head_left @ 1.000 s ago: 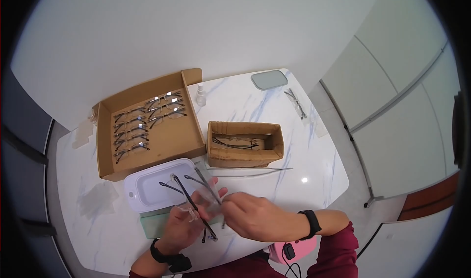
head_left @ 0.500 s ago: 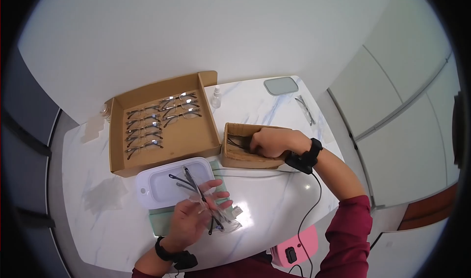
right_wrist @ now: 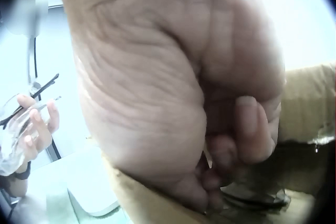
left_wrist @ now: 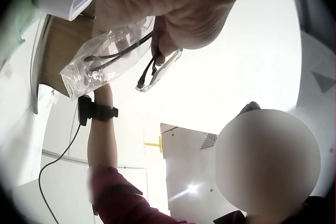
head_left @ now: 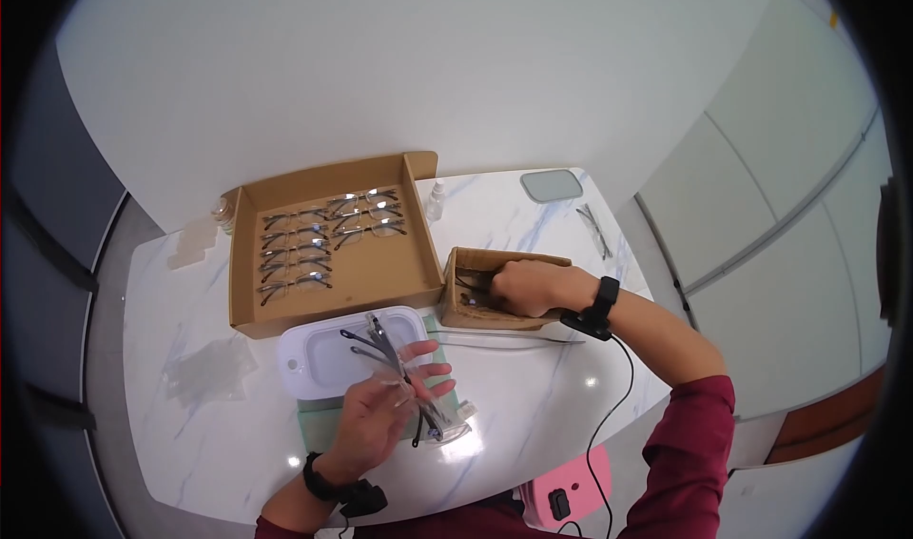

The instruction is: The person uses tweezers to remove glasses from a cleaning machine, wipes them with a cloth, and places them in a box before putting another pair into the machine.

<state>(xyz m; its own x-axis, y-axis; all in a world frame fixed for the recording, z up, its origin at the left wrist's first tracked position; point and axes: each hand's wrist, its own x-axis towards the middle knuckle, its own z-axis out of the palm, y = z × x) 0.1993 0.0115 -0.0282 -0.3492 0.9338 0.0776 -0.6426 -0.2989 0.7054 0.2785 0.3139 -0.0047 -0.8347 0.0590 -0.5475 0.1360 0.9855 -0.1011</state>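
Note:
My left hand holds a pair of dark-armed glasses together with a clear plastic bag, just above the table's near edge. The left wrist view shows the glasses and the crumpled bag pinched under the fingers. My right hand reaches into the small cardboard box. In the right wrist view its fingers are curled down onto dark frames lying in the box.
A large flat cardboard box holds several glasses in rows. A white tray sits on a green cloth. Also here are a small bottle, a grey case, loose glasses, empty bags and a thin rod.
My right hand left the glasses held at the near edge and went into the small box, where it has settled lower. The left hand kept the glasses and bag.

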